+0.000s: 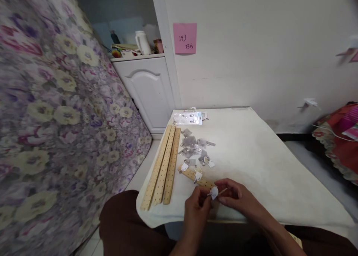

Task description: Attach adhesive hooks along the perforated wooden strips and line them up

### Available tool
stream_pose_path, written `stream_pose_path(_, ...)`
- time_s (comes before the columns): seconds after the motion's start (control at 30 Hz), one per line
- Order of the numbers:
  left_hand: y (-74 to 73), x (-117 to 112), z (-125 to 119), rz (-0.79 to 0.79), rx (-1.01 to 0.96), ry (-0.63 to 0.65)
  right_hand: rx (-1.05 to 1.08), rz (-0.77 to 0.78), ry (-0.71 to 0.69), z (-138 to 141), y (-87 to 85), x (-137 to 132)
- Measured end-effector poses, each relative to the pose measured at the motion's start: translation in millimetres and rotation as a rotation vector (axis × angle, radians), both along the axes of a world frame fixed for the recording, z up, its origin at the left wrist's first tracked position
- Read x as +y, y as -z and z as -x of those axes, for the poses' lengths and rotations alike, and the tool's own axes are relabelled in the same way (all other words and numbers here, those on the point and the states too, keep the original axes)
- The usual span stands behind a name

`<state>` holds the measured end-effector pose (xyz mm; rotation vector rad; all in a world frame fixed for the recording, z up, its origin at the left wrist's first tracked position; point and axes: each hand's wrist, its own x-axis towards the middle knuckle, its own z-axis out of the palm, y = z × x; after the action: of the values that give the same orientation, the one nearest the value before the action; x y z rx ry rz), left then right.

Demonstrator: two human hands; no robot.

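Near the table's front edge, my left hand [196, 203] pinches a small metal piece with a rounded white tag [214, 193] attached. My right hand [237, 196] is closed from the other side, thumb and fingers gripping a thin pale strip beside the tag; its exact kind is too small to tell. Just behind my fingers lies a short wooden strip with holes [205, 181]. Two similar white-tagged pieces rest on it, one of them a tagged metal piece [198, 175] in the middle. Beyond are several small clear bags [189, 141] with metal pieces.
Long perforated wooden strips [167, 162] lie side by side along the table's left. A clear blister pack [187, 118] is at the far edge of the cream-covered table [251, 155]. A floral curtain [69, 118] hangs at left, beside a white cabinet [151, 88].
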<state>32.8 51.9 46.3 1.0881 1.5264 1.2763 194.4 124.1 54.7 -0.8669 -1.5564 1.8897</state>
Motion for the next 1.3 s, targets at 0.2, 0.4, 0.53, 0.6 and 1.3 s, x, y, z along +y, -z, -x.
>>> stream_pose_path(0.2, -12.4, -8, -2, -0.046, 0.285, 0.02, 0.012, 0.01, 0.058, 8, 2.7, -6)
stream_pose_path(0.4, -15.0, -8, 0, -0.104, 0.34, 0.029, 0.051, 0.033, 0.05, 9, -0.3, -7)
stream_pose_path(0.53, -17.4, -8, 1, -0.13, 0.335, 0.042, 0.043, 0.021, 0.054, 10, -2.0, -10)
stream_pose_path(0.6, -19.9, -9, 1, -0.144, 0.339, 0.048, 0.059, 0.037, 0.049, 11, -2.5, -12)
stream_pose_path(1.3, -24.7, -14, 15, -0.199, 0.354, 0.18, -0.056, 0.023, 0.066, 11, -3.8, -15)
